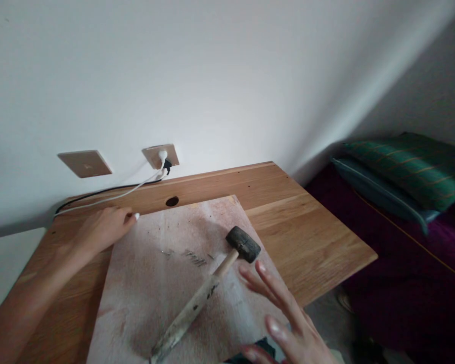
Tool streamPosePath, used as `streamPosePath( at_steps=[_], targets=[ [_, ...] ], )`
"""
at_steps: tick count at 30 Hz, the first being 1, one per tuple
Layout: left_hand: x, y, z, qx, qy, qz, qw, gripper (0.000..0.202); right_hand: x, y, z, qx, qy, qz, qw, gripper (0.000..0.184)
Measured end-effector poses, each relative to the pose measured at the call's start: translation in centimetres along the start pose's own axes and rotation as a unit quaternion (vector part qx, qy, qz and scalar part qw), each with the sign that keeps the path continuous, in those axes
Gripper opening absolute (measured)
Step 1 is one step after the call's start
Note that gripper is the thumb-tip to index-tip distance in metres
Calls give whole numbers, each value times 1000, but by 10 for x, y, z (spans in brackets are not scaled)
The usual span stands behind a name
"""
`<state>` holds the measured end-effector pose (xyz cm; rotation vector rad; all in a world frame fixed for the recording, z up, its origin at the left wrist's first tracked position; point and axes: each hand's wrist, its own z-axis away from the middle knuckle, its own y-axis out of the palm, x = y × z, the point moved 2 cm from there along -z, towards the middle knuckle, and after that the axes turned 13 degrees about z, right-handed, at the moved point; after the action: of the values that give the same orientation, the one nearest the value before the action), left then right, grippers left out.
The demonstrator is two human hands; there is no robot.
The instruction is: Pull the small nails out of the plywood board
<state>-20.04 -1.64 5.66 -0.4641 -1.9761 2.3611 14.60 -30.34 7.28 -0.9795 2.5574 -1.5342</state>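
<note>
My left hand [116,223] is at the far left corner of a pale plywood board [147,293], its fingers curled together. A small white bit [137,216] shows at the fingertips, too small to name. My right hand [291,318] is over the board's right side, fingers spread, holding nothing. Beyond its fingertips is the black head of a rubber mallet [243,244], lying diagonally with its worn wooden handle toward me. Several loose nails [195,258] lie left of the mallet head. Small dark points [179,223] form a row near the board's far edge.
The board rests on a wooden desktop [311,242] with a cable hole [172,201]. Cables run to a wall socket [161,155] behind it. A dark green item [263,349] is partly hidden by my right hand. Cushions [409,167] lie on purple fabric at right.
</note>
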Motion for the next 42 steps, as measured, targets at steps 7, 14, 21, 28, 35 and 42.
streamPosePath(
  at_steps=[7,14,21,28,35,42],
  targets=[
    [-9,-3,4,19,-5,-55,998,50,36,14,-40,-88,215,-302,924,97],
    [-1,1,2,19,-7,-43,999,49,31,15,-40,-89,202,-265,939,97],
    [4,5,-3,1,-3,-34,999,47,41,20,-48,-124,221,-256,933,100],
    [-1,-5,0,33,-21,-43,998,52,32,21,-47,-77,205,-215,952,87],
    [-22,-14,-6,-27,72,-56,995,44,9,53,-48,-134,155,-193,959,71],
    [-64,7,13,72,282,178,940,34,7,43,-49,-15,76,-48,996,69]
  ],
)
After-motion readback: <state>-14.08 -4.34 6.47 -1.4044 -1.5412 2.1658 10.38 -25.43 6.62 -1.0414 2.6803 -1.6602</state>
